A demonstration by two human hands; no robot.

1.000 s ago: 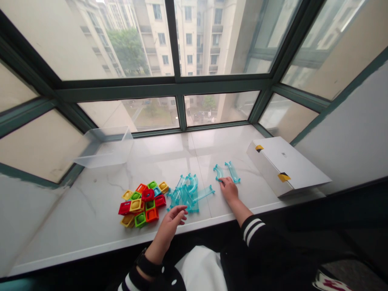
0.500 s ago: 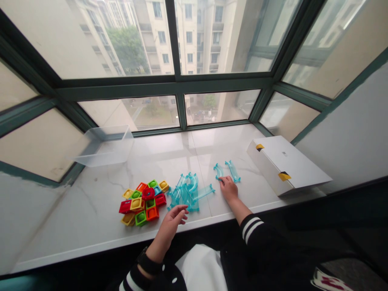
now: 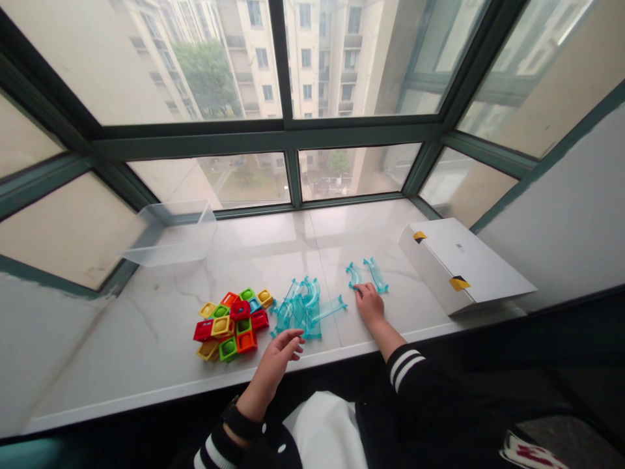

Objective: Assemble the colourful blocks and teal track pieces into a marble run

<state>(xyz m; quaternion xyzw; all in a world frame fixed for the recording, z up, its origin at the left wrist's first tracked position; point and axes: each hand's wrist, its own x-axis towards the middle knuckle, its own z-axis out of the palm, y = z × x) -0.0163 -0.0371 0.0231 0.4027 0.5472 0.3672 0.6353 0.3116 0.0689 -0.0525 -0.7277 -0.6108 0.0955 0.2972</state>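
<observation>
My right hand (image 3: 370,303) is at the near end of a curved, see-through blue track piece (image 3: 352,273), its fingertips closed on that end. Just right of it lies a straighter blue track piece (image 3: 375,275). Over the front edge of the sill hovers my left hand (image 3: 280,352), loosely open with fingers a little apart and nothing in it. Beyond its fingertips is a heap of clear blue track pieces (image 3: 297,309). Left of that heap sits a cluster of red, yellow, green, orange and blue toy blocks (image 3: 232,326) with hollowed tops.
A clear plastic bin (image 3: 170,255) stands at the back left by the window. To the right is a white box (image 3: 469,257) with yellow-and-black tape tabs. The marble-patterned sill (image 3: 146,365) ends at a front edge close to my body.
Both hands hold almost the same places, and the track pieces and blocks stay put. The whole view has shifted very slightly.
</observation>
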